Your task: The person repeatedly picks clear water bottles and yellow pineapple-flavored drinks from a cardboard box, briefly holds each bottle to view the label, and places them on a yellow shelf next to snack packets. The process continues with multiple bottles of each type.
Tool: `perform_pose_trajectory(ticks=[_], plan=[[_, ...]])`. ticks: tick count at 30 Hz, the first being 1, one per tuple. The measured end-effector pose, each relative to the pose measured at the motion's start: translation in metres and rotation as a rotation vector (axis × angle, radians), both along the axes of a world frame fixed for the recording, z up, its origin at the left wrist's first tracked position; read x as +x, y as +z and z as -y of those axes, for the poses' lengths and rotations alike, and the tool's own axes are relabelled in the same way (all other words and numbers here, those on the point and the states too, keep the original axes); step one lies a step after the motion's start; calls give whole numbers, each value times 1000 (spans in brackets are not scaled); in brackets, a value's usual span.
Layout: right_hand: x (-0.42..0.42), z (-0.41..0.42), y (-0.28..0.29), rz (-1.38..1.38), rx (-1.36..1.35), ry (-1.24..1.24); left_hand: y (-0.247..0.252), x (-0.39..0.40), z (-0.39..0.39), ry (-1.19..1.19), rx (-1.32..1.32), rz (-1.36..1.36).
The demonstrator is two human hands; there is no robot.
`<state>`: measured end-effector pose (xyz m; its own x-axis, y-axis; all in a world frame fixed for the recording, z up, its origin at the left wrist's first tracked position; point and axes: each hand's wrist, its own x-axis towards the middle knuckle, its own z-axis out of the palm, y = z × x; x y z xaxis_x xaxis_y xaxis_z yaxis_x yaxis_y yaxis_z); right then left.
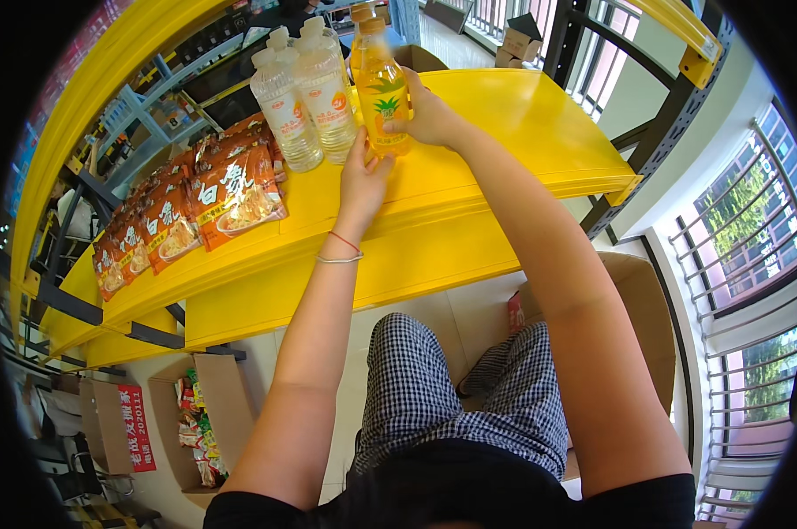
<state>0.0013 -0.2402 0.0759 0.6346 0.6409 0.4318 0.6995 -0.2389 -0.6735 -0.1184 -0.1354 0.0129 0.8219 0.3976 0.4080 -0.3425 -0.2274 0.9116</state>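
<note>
An upright bottle of orange-yellow drink with a pineapple picture stands on the yellow metal shelf. Around its right side is my right hand, thumb across the label. At its lower left, my left hand touches the base with the fingertips; how firmly it grips cannot be told. Another orange bottle shows partly behind. Just left stand several clear bottles with white labels, in rows. Further left on the same shelf are rows of red-brown instant noodle packets.
Below the shelf at left, an open cardboard box holds colourful packets. Another large cardboard box is on the floor at right. A dark metal upright bounds the shelf's right end. A lower yellow shelf juts towards me.
</note>
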Motion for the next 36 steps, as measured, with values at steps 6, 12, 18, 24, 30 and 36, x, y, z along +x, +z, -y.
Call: perform_pose_trajectory(ticks=[6, 12, 18, 24, 30, 36], plan=[[6, -6, 2, -14, -45, -58, -8, 7, -6, -13, 137, -21], [14, -11, 3, -12, -60, -47, -9, 9, -8, -55, 135, -57], [20, -16, 2, -7, -80, -27, -6, 7, -7, -49, 163, -60], [29, -19, -5, 15, -46, 2, -6, 7, -6, -52, 144, -70], [21, -16, -1, 18, -41, -29, -4, 4, -3, -29, 202, -64], [25, -16, -5, -5, -24, -2, -5, 5, -2, -2, 234, -65]])
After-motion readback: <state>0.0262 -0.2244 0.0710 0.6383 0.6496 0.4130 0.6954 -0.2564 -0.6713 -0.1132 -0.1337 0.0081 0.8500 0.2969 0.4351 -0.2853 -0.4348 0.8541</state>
